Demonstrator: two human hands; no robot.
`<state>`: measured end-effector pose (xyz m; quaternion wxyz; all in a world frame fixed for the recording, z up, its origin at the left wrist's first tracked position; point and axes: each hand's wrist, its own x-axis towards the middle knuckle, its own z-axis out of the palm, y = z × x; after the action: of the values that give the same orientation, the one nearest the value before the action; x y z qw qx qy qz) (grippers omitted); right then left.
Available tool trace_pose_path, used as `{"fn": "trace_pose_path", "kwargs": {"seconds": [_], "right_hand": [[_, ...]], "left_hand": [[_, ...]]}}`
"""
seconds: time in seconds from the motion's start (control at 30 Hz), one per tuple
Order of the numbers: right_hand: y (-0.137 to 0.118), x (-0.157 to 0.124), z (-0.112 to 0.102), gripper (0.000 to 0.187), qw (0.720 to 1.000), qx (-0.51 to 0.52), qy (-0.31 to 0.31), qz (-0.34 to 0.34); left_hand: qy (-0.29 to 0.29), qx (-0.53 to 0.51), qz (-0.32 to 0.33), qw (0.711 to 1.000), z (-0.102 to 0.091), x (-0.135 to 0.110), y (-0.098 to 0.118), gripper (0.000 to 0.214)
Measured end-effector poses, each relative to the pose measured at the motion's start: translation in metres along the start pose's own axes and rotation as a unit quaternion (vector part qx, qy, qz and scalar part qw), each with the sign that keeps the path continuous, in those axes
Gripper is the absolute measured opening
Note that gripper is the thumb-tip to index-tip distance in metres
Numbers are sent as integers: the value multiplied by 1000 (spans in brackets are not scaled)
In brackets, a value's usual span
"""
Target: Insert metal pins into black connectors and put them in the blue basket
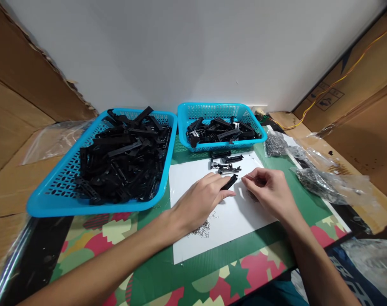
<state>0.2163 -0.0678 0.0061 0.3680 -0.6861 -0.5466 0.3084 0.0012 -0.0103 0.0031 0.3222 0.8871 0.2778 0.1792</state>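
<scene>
Here, in the head view, we see both bare hands working over a white sheet (pixel 187 250) on a green table covering with a patterned border (pixel 263 265). Our left hand (pixel 196 199) holds a black part (pixel 229 182) between thumb and fingers; it sits above the sheet, tilted, its far end pointing toward the right hand (pixel 270 187). That hand makes a narrow pinch, thumb against forefinger, on a thin metal piece (pixel 240 178) at the end of the black part; whether the two touch we cannot tell. Just beyond the fingers, several similar parts (pixel 233 159) lie grouped on the sheet. Near the left wrist we find a scatter of small metal pieces (pixel 203 230), and a dark little heap (pixel 253 196) shows partly beneath the right hand. Behind stand two blue baskets of black parts: a large basket (pixel 98 209) on the left and a smaller basket (pixel 227 145) beside it. To the right we notice clear bags (pixel 321 185) containing metal pieces.
</scene>
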Motion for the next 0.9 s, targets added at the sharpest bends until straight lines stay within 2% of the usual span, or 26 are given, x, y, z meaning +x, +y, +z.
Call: {"fn": "trace_pose_path", "kwargs": {"seconds": [0.17, 0.6, 0.9], "right_hand": [[3, 3, 6, 25, 999, -48, -2, 0], [2, -1, 15, 24, 989, -134, 35, -48], [-1, 4, 11, 25, 992, -116, -5, -57]], "left_hand": [[-12, -8, 0, 1000, 1, 1, -1, 20], [8, -1, 16, 1000, 6, 1, -7, 27], [6, 37, 34, 999, 8, 2, -6, 30]]}}
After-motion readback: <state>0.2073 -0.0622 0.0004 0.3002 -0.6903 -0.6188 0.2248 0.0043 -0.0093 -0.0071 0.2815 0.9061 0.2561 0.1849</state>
